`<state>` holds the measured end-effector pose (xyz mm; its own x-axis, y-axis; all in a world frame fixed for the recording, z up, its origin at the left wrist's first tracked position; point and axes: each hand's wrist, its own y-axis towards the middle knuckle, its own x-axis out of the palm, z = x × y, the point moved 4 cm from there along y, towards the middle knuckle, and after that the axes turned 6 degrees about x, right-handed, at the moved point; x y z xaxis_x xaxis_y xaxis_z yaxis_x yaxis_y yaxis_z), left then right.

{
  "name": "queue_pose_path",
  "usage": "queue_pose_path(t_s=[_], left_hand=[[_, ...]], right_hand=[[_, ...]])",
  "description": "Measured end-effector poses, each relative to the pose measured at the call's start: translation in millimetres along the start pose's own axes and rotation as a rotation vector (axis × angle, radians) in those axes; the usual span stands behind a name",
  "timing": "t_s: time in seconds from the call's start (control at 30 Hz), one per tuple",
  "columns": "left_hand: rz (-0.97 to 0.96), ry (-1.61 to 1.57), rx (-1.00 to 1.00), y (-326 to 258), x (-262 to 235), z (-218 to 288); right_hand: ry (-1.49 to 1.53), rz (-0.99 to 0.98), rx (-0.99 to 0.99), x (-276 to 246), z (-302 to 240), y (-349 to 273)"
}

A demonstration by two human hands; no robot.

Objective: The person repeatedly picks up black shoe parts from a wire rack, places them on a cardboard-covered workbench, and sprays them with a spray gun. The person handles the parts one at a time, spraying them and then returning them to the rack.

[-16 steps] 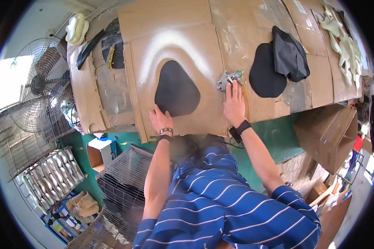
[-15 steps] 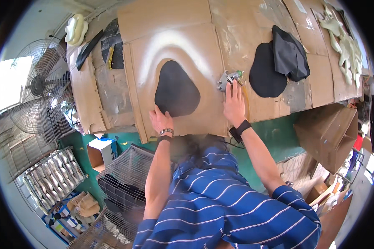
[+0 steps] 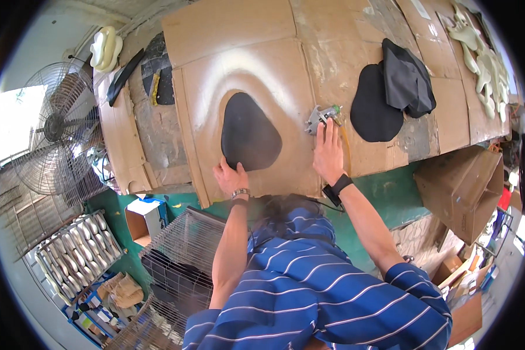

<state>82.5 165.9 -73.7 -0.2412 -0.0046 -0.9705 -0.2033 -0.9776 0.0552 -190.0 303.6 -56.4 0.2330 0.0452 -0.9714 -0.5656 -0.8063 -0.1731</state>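
On the cardboard-covered table lies a black rounded, roughly triangular pad (image 3: 249,133). Its narrower end points away from me, and a white spray-like band arcs around that end. My left hand (image 3: 232,179) pinches the pad's near left edge between thumb and fingers; that edge looks slightly raised. To the right, my right hand (image 3: 329,154) rests flat, fingers stretched out, holding nothing. Just beyond its fingertips lies a small metal spray gun (image 3: 319,118) with a green fitting and a yellowish hose.
Right of the spray gun are another black pad (image 3: 374,111) and a crumpled black cover (image 3: 408,81). Cream moulded pieces (image 3: 478,58) lie at the far right. A large fan (image 3: 55,125) stands left; a wire cage (image 3: 184,251) and a cardboard box (image 3: 461,189) are below the table.
My left hand has shifted slightly right and now grips the pad's edge, which has come up a little. The right hand stays by the spray gun, its fingers a bit more spread.
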Motion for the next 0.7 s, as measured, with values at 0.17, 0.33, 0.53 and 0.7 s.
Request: queue_pose_path(t_s=[0.17,0.33,0.53,0.7], left_hand=[[-0.034,-0.649,-0.376,0,8,-5],[0.019,-1.46,-0.798,3,17,-10],[-0.368,-2.11,-0.413,35,-72,35],[-0.158,-2.113,-0.41,25,-145,36]], right_hand=[[-0.016,-0.002,0.002,-3,-1,-1],[-0.011,-0.006,-0.016,-5,-6,-3],[-0.041,0.086,-0.027,7,4,-2],[-0.063,0.066,-0.029,5,-3,3]])
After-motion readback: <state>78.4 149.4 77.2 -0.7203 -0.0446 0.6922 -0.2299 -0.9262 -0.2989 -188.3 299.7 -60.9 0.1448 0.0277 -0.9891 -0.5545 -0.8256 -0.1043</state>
